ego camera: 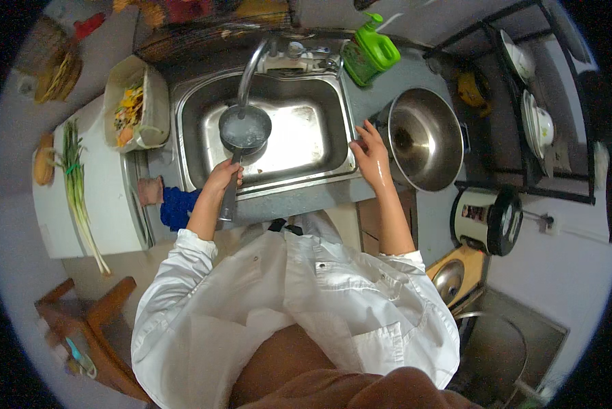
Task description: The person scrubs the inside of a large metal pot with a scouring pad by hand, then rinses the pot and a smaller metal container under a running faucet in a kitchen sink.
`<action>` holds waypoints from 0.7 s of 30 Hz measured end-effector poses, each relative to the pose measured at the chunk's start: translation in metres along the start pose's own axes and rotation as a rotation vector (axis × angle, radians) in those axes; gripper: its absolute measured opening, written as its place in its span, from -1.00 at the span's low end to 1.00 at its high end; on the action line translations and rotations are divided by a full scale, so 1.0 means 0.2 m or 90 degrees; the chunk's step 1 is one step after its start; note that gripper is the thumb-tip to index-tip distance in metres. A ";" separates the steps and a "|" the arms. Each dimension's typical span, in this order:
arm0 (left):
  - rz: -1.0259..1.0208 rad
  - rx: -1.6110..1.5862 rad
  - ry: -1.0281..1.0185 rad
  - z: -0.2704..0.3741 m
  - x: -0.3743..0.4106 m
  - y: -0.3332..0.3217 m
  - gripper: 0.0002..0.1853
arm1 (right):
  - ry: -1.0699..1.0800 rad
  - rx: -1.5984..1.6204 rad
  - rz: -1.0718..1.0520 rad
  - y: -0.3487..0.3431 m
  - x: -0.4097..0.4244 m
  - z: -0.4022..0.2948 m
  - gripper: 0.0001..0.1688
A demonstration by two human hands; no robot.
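My left hand (225, 175) grips the dark handle of a small saucepan (245, 128), held over the steel sink basin (306, 134) below the mouth of the curved faucet (251, 66). Bubbly, cloudy water stands in the pan. My right hand (371, 153), wet and with its fingers apart, is over the sink's right rim and holds nothing. Close to its right, a large steel pot (426, 139) is tilted with its opening towards me.
A green jug with a pump (371, 55) stands behind the sink's right corner. Left are a scrap bin (157, 110), spring onions (76, 179) and a blue cloth (178, 207). On the right are a rice cooker (486, 220), a black dish rack (515, 117) and a lid (449, 280).
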State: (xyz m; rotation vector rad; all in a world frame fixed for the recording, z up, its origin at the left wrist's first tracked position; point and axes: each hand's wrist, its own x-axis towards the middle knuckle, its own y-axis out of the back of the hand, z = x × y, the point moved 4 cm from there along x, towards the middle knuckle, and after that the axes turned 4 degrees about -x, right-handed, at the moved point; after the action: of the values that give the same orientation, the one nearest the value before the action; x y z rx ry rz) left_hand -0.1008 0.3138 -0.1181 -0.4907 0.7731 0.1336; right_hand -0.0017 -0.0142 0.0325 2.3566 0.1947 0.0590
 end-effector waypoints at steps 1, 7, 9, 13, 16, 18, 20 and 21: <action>-0.008 -0.006 -0.010 -0.01 0.01 0.01 -0.89 | 0.006 0.022 -0.012 0.00 0.00 0.01 -0.54; 0.041 -0.052 -0.028 -0.06 -0.01 -0.03 -0.90 | 0.157 -0.020 -0.081 -0.14 0.22 -0.11 -0.51; 0.057 -0.061 -0.031 -0.05 -0.02 -0.05 -0.90 | 0.145 0.010 -0.117 -0.25 0.39 -0.14 -0.52; 0.045 -0.030 -0.037 -0.04 -0.03 -0.02 -0.81 | 0.197 -0.200 -0.062 -0.41 0.82 -0.18 -0.51; 0.043 -0.012 -0.041 -0.07 -0.02 0.02 -0.41 | 0.104 -0.282 -0.094 -0.47 1.12 -0.11 -0.51; 0.059 0.002 -0.053 -0.03 -0.10 -0.04 -0.49 | 0.045 -0.377 -0.116 -0.52 1.20 -0.04 -0.53; 0.048 -0.017 -0.029 -0.04 -0.17 -0.02 -0.73 | -0.006 -0.405 -0.137 -0.58 1.12 -0.13 -0.56; 0.050 -0.014 -0.018 -0.03 -0.19 -0.03 -0.79 | -0.039 -0.426 -0.143 -0.57 1.07 -0.18 -0.58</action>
State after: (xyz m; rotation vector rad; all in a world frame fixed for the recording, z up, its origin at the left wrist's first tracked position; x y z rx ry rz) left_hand -0.1313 0.3085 -0.0930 -0.4788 0.7637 0.2213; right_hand 0.1917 0.1240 -0.0257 1.6579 0.3487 -0.0506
